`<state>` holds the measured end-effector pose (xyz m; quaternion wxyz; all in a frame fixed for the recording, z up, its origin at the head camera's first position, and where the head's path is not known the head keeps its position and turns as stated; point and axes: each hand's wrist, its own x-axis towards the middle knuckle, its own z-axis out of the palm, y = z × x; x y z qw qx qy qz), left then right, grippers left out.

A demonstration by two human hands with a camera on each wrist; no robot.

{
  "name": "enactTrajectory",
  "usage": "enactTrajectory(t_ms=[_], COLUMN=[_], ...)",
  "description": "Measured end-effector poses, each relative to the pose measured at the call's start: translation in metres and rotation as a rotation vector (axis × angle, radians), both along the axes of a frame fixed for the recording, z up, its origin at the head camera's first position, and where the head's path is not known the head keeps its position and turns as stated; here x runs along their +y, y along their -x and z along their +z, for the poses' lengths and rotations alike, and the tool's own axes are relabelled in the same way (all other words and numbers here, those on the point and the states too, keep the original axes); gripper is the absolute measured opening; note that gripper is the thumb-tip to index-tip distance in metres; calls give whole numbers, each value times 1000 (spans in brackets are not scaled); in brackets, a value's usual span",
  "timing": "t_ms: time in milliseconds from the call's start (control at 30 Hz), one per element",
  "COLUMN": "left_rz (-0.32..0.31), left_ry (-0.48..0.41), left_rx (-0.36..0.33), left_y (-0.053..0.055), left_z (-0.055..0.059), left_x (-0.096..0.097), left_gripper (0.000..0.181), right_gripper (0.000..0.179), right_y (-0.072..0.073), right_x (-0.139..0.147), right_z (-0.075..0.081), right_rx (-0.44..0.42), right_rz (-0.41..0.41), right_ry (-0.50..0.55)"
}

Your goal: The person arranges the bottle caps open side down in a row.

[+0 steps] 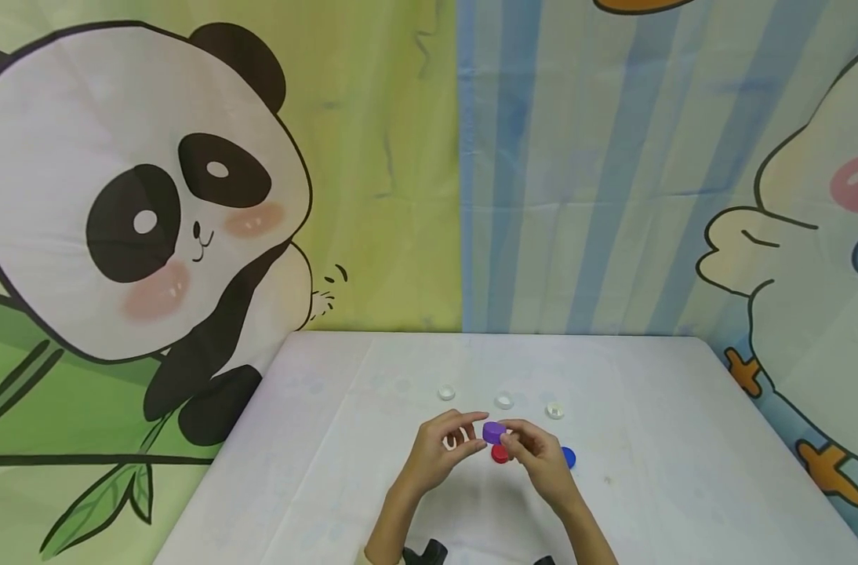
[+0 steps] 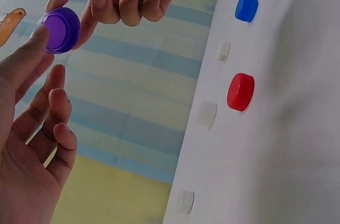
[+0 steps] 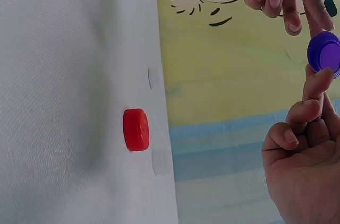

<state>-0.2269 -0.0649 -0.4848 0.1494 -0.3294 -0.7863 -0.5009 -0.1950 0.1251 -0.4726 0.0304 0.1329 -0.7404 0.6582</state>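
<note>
A purple bottle cap (image 1: 494,432) is held up above the white table, between both hands. My right hand (image 1: 539,463) pinches it from the right with thumb and index finger. From the left, my left hand (image 1: 436,451) has its thumb and index finger on the cap's edge, its other fingers loosely bent. The cap's hollow inside shows in the left wrist view, where the purple cap (image 2: 62,30) sits between fingertips of both hands. Beneath the hands lies a red cap (image 1: 499,454). A blue cap (image 1: 568,457) is partly hidden behind the right hand.
Three whitish caps lie in a loose row beyond the hands: a left one (image 1: 446,392), a middle one (image 1: 503,400) and a right one (image 1: 554,410). The white table (image 1: 330,486) ends at a printed cloth backdrop (image 1: 387,196) with a panda.
</note>
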Motion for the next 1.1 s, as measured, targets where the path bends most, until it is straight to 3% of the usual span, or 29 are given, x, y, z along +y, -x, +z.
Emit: enactTrajectory(t_ms=[167, 400, 700, 900, 1100], left_rz=[4, 5, 29, 70, 137], left_ry=[3, 2, -11, -6, 25], left_rx=[-41, -20, -22, -28, -47], left_y=[0, 1, 0, 3, 8], left_z=[1, -1, -5, -10, -15], left_x=[0, -1, -2, -13, -33], left_gripper=[35, 31, 27, 26, 26], right_gripper=[20, 24, 27, 26, 27], right_y=[-1, -1, -1, 3, 18], right_x=[0, 0, -1, -14, -38], right_z=[1, 1, -1, -3, -22], right_rx=[72, 190, 203, 204, 227], right_rz=[-33, -26, -17, -48, -110], right_ry=[-15, -23, -40, -97, -127])
